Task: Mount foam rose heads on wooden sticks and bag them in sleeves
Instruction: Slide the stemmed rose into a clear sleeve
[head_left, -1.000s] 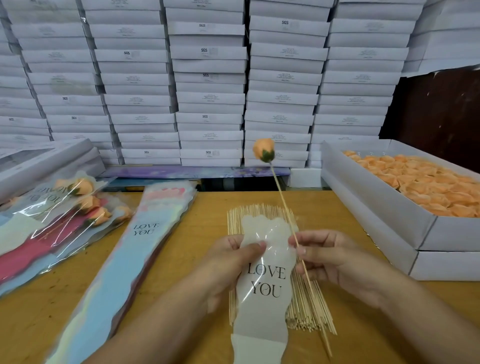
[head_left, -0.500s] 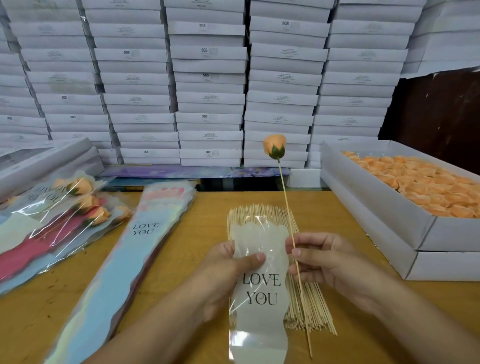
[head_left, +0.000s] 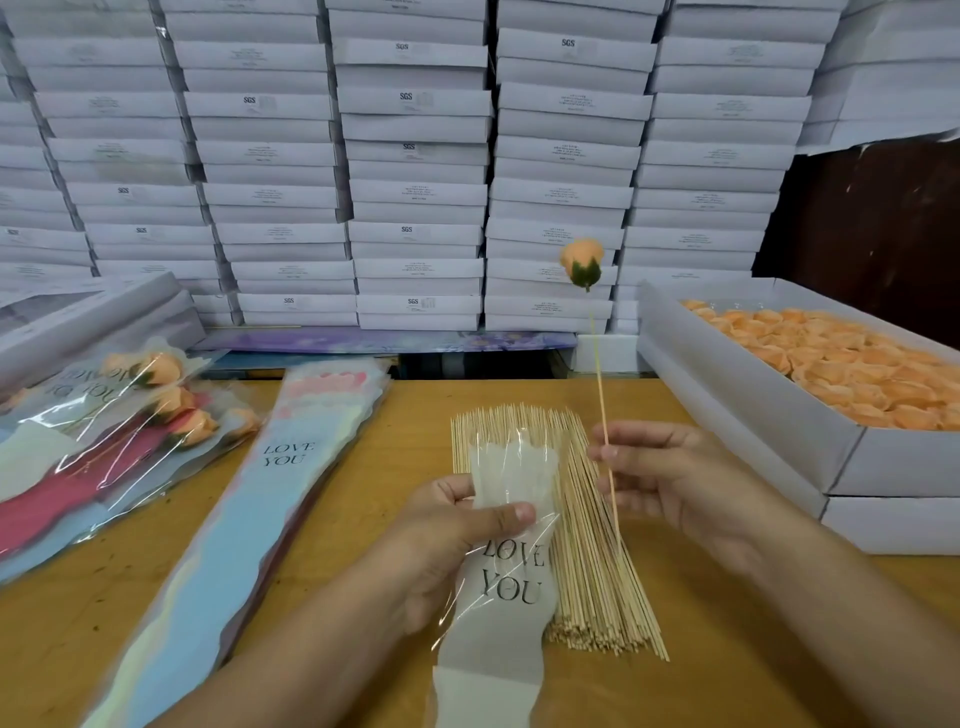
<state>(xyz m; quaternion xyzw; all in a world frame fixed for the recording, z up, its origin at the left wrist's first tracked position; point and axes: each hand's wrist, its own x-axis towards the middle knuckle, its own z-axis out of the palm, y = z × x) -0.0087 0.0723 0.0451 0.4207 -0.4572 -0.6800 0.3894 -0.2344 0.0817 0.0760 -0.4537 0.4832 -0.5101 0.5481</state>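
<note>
the left hand (head_left: 457, 540) pinched the sleeve (head_left: 511, 525) near its mouth, ready to receive, while the right hand's (head_left: 670, 478) grip held the stick (head_left: 602, 410) upright, rose head (head_left: 582, 262) clear of the desk (head_left: 363, 519).

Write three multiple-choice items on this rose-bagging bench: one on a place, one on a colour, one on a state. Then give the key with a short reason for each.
1. Where does the bundle of bare wooden sticks lie?
A. On the table, under the hands
B. In the box of loose rose heads
C. On the stacked white boxes

2. What colour is the rose head on the held stick?
A. Red
B. Peach-orange
C. White

3. What is the state of that stick and the sleeve?
A. Fully sleeved
B. Lying flat on the table
C. Outside, upright beside it

Key: 1 A, the sticks lie flat on the wood. 2 B, peach petals over a green base. 3 C, the right hand pinches the stick apart from the sleeve that the left hand grips.
</note>
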